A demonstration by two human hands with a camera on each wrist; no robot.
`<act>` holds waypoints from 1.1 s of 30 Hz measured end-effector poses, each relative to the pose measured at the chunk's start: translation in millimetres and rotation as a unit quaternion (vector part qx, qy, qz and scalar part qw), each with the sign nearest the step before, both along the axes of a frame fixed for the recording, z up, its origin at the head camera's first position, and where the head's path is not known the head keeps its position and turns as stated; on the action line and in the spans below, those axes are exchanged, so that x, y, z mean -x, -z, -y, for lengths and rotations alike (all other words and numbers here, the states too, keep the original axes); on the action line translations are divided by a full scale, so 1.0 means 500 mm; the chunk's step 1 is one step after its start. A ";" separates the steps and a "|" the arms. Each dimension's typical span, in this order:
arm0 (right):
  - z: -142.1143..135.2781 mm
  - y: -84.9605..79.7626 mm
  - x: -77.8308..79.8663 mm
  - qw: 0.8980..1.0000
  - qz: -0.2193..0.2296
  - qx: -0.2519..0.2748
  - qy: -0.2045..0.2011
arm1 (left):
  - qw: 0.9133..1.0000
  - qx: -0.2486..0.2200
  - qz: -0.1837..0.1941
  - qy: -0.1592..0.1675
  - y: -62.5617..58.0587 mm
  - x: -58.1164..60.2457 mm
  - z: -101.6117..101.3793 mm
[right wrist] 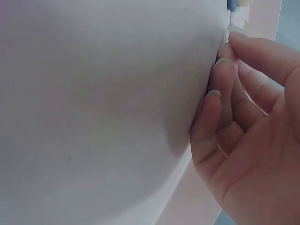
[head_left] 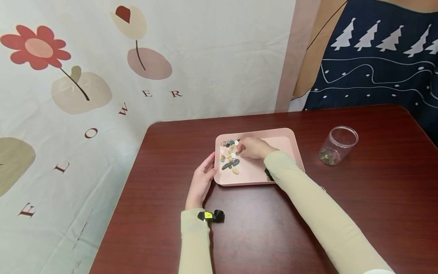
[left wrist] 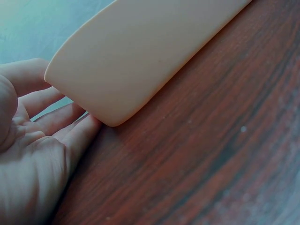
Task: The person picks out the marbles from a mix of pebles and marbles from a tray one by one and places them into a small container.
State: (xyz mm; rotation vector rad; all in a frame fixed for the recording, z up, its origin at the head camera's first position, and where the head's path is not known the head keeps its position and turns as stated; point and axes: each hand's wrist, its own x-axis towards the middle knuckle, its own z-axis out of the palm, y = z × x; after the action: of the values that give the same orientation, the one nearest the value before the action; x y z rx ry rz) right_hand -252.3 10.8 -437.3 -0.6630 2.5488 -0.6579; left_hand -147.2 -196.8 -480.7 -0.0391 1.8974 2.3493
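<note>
Small mixed pebbles (head_left: 230,155) in white, tan, green and dark grey lie in the left part of a shallow pink tray (head_left: 254,173). My right hand (head_left: 254,147) reaches down among them, fingers bent and fingertips at the pebbles' right side. In the right wrist view, the thumb and forefinger tips come close together beside a white pebble (right wrist: 240,16); I cannot tell if they pinch one. At the tray's left front corner, my left hand (head_left: 202,180) rests its extended fingers and thumb against the outer wall (left wrist: 122,61). Dark green pieces (head_left: 268,174) lie partly hidden by my right sleeve.
A clear round jar (head_left: 338,144) with some green bits at its bottom stands to the right of the tray on the dark red wooden table (head_left: 253,228). Behind the table hangs a flower-printed cloth (head_left: 212,57), and a navy cloth (head_left: 380,76) hangs at the right.
</note>
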 end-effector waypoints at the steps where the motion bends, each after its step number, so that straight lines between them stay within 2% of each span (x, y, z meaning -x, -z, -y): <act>1: -0.001 0.000 0.000 1.000 0.003 0.003 -0.002 | 1.000 0.000 0.001 0.000 0.000 0.000 0.000; 10: -0.025 -0.008 0.002 0.998 0.037 0.052 -0.016 | 1.000 -0.005 0.005 -0.007 -0.004 0.000 -0.008; 15: -0.036 -0.015 -0.001 0.997 0.046 0.053 -0.026 | 1.000 -0.009 0.006 -0.005 0.000 0.000 -0.008; 22: -0.045 -0.028 -0.004 0.997 0.059 0.055 -0.018 | 1.000 -0.017 0.006 0.000 0.001 0.004 -0.002; 28: -0.054 -0.043 -0.011 0.997 0.046 0.065 -0.019 | 1.000 -0.018 0.012 0.012 -0.014 -0.003 -0.003; 33: -0.060 -0.057 -0.018 0.997 0.006 0.069 -0.032 | 1.000 -0.010 0.006 0.016 -0.029 -0.010 -0.009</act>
State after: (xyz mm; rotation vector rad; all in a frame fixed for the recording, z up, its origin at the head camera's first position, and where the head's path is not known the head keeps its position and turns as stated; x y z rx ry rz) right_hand -243.4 40.9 -408.8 -0.7823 2.4764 -0.8192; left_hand -142.0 -192.2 -466.3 -0.0220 1.8544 2.3417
